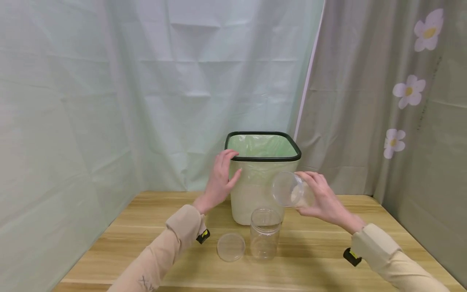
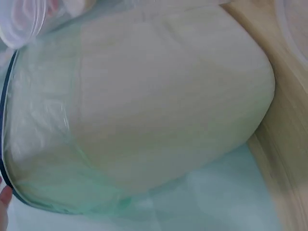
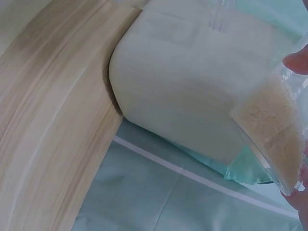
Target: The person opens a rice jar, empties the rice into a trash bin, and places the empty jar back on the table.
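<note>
At right wrist view's edge — tilted jar (image 3: pixel 272 125), fingers (image 3: pixel 299 204) cut off.

We have a bin (image 1: pixel 248 194) far on the surface (image 1: pixel 131 227), a bag (image 1: pixel 259 146) in it, a curtain (image 1: pixel 204 101) behind. Nearer, before the bin, stands a jar (image 1: pixel 264 243), a lid (image 1: pixel 231 247) lying just to its left. Our left grip (image 1: pixel 219 178) is at the bin's left rim; our right grip (image 1: pixel 322 198) holds a container (image 1: pixel 286 188), grains (image 3: pixel 272 130) inside, before the bin's right side.

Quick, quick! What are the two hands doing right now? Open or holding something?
Left hand: open, at the dark rim of the bin.
Right hand: holding a tilted clear jar with pale grains inside.
</note>
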A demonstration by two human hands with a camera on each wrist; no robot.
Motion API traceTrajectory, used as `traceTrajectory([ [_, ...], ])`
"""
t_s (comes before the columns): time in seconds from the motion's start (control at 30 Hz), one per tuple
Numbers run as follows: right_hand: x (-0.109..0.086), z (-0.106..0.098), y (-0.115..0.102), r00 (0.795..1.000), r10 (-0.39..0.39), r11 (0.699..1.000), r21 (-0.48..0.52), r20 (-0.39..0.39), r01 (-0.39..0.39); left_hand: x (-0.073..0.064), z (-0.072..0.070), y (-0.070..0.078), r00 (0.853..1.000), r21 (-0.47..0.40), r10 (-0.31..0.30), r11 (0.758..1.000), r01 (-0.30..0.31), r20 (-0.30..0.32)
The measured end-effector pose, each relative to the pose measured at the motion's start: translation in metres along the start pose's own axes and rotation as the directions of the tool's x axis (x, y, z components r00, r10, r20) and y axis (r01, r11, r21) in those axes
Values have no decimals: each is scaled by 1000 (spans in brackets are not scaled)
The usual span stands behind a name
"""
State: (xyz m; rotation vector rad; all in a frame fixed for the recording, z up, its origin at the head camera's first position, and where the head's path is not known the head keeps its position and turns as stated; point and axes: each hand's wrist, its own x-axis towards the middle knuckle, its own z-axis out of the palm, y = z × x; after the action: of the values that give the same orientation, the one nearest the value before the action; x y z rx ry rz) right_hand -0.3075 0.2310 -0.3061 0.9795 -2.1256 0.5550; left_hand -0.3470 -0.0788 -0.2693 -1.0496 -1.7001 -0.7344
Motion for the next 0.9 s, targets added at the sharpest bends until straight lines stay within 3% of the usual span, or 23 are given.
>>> traceTrajectory([
  [0.2, 2, 3, -2, 1000, -1, 1000, 4, 1, 1, -3, 3, 12, 987, 10, 152, 988, -153, 59],
  [0.4, 6, 6, -5, 1000, -22, 1000, 13, -16, 22, -8, 8, 18, 960, -37, 207, 978, -204, 188],
  [0.5, 8, 7, -8, 999, -29, 999, 19, -18, 29, -11, 12, 20, 949, -100, 202, 978, -183, 241],
  [0.63, 11, 9, -11, 1000, -20, 999, 25, -23, 21, -14, 19, 23, 940, -222, 176, 969, -112, 293],
  [0.9, 15, 13, -16, 1000, -22, 999, 40, -17, 23, -20, 30, 26, 956, -379, 80, 925, 35, 283],
])
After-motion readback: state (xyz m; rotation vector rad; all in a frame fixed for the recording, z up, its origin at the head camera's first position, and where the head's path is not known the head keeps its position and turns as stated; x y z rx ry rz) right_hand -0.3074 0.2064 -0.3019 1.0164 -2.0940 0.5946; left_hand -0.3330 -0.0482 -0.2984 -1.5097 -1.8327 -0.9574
